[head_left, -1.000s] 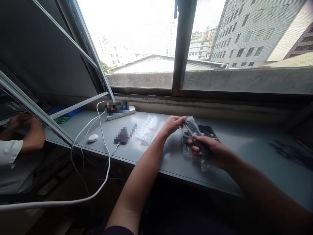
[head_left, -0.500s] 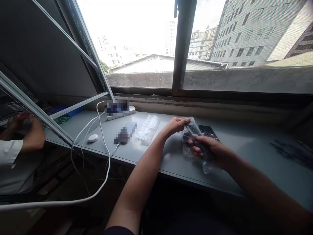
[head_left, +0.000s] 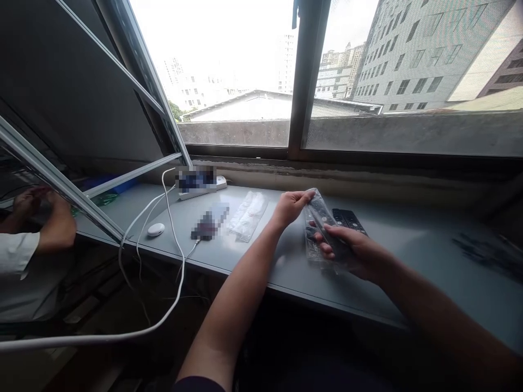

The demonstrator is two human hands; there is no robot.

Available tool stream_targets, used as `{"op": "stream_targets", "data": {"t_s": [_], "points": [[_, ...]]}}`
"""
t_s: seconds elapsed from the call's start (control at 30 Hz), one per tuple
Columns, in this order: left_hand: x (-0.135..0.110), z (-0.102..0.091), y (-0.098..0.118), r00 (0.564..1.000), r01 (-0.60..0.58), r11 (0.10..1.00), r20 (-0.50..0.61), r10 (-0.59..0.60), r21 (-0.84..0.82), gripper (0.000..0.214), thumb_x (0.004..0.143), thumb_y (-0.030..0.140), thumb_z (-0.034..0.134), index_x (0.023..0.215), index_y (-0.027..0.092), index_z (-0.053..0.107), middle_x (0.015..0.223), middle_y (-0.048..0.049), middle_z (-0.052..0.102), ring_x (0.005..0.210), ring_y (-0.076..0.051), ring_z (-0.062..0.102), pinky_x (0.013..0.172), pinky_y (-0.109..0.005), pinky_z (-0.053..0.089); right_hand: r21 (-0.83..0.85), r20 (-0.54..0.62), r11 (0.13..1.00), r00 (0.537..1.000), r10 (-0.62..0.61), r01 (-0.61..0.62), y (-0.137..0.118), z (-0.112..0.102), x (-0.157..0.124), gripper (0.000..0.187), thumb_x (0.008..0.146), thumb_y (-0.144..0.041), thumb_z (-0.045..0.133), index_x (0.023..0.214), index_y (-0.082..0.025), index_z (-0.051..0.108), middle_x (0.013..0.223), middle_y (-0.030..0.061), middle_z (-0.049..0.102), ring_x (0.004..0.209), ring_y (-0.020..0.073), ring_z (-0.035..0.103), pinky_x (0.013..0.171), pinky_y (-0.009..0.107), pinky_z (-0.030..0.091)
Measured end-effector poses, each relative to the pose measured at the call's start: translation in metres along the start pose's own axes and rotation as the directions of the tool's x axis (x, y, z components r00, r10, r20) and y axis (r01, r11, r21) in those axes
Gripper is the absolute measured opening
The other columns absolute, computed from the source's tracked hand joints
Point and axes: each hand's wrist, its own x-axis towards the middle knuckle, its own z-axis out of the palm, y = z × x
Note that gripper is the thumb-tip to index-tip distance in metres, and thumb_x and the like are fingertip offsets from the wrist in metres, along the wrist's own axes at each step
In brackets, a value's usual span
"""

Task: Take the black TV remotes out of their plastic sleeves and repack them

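A dark remote control in a clear plastic bag [head_left: 321, 209] is held slanted above the table. My left hand [head_left: 291, 208] is closed, pinching the upper end of the bag between thumb and fingers. My right hand [head_left: 353, 247] wraps round the lower part of the bagged remote, thumb on top and fingers beneath. Just behind it, black remote controls [head_left: 354, 220] lie side by side on the table. Below the held one, more clear plastic wrapping [head_left: 312, 251] lies on the table, partly hidden by my right hand.
Flat clear plastic bags [head_left: 248, 216] lie left of my hands. A blurred phone-like item [head_left: 209, 222] on a cable, a white round case [head_left: 156, 230] and a power strip [head_left: 200, 191] stand farther left. White cables [head_left: 180, 283] hang past the table edge. Another person's hands [head_left: 41, 204] are far left.
My left hand has shifted slightly up and left with the bag's end. The loose bag end that hung below my right hand has drawn up and mostly gone from sight.
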Motion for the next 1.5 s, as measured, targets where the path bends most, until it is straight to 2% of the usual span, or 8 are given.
{"op": "stream_targets", "data": {"t_s": [0.17,0.37,0.63,0.7,0.77,0.87,1.23,1.5], "points": [[-0.002,-0.003,0.004,0.984,-0.159,0.960,-0.044,0.174,0.230,0.046,0.106,0.056,0.067,0.084,0.020,0.085,0.078,-0.0011,0.062,0.075,-0.015,0.056,0.074,-0.027,0.041,-0.006,-0.024,1.000,1.000,0.003,-0.003,0.001,-0.002,0.002,0.014,0.100,-0.026,0.081,0.110,-0.017,0.078,0.096,0.0079,0.073,0.068,0.0139,0.063,0.059,0.023,0.062],[0.003,-0.004,-0.003,0.972,-0.174,0.955,-0.110,0.205,0.242,0.040,0.101,0.056,0.075,0.096,0.019,0.090,0.085,-0.0042,0.070,0.076,-0.016,0.060,0.073,-0.028,0.045,-0.018,-0.034,0.998,0.998,0.054,-0.055,-0.001,-0.004,0.002,0.015,0.105,-0.028,0.075,0.101,-0.013,0.078,0.090,0.0096,0.071,0.067,0.0142,0.063,0.061,0.024,0.063],[0.005,-0.003,-0.004,0.996,0.005,0.995,-0.090,-0.014,-0.098,0.058,0.087,0.072,0.082,0.094,0.014,0.085,0.077,-0.0036,0.071,0.074,-0.015,0.059,0.071,-0.028,0.046,0.010,-0.001,1.000,1.000,0.018,-0.018,-0.001,-0.002,0.001,0.009,0.103,-0.024,0.077,0.107,-0.017,0.077,0.094,0.0083,0.071,0.065,0.0128,0.061,0.056,0.022,0.060],[0.002,-0.004,0.003,0.991,0.130,0.980,-0.011,-0.133,-0.148,0.063,0.086,0.079,0.080,0.083,0.016,0.078,0.068,-0.0008,0.060,0.064,-0.012,0.048,0.061,-0.027,0.036,0.015,0.003,1.000,1.000,0.006,-0.006,-0.001,-0.002,0.001,0.008,0.102,-0.023,0.077,0.108,-0.017,0.076,0.095,0.0083,0.071,0.065,0.0126,0.059,0.054,0.022,0.059],[-0.001,-0.004,0.010,0.953,0.295,0.932,0.127,-0.273,-0.210,0.068,0.086,0.084,0.076,0.073,0.018,0.065,0.062,0.0030,0.044,0.056,-0.009,0.034,0.055,-0.028,0.022,0.020,-0.002,1.000,1.000,-0.013,0.013,0.000,-0.002,0.002,0.009,0.103,-0.024,0.076,0.109,-0.016,0.076,0.095,0.0082,0.070,0.065,0.0125,0.058,0.054,0.022,0.058],[-0.005,-0.003,0.016,0.896,0.417,0.867,0.279,-0.344,-0.271,0.071,0.081,0.084,0.082,0.068,0.021,0.051,0.064,0.0051,0.036,0.055,-0.007,0.025,0.054,-0.029,0.013,0.022,-0.027,0.999,0.999,-0.039,0.040,0.001,-0.003,0.002,0.011,0.104,-0.025,0.075,0.110,-0.015,0.076,0.095,0.0083,0.069,0.064,0.0122,0.057,0.053,0.022,0.057],[-0.001,0.000,0.008,0.914,0.393,0.882,0.216,-0.343,-0.260,0.066,0.080,0.076,0.084,0.069,0.020,0.052,0.067,0.0035,0.041,0.057,-0.007,0.030,0.055,-0.027,0.016,0.019,-0.075,1.000,0.997,-0.021,0.022,-0.003,0.002,0.000,0.010,0.103,-0.021,0.073,0.111,-0.015,0.075,0.094,0.0096,0.071,0.065,0.0138,0.059,0.052,0.023,0.058],[0.000,-0.001,0.005,0.951,0.310,0.926,0.062,-0.304,-0.216,0.062,0.082,0.074,0.081,0.068,0.019,0.057,0.061,0.0050,0.037,0.055,-0.008,0.026,0.054,-0.027,0.015,0.009,-0.072,1.000,0.997,-0.004,0.005,-0.001,0.000,0.001,0.009,0.102,-0.021,0.076,0.109,-0.016,0.076,0.095,0.0099,0.072,0.066,0.0143,0.059,0.052,0.023,0.058]]}}
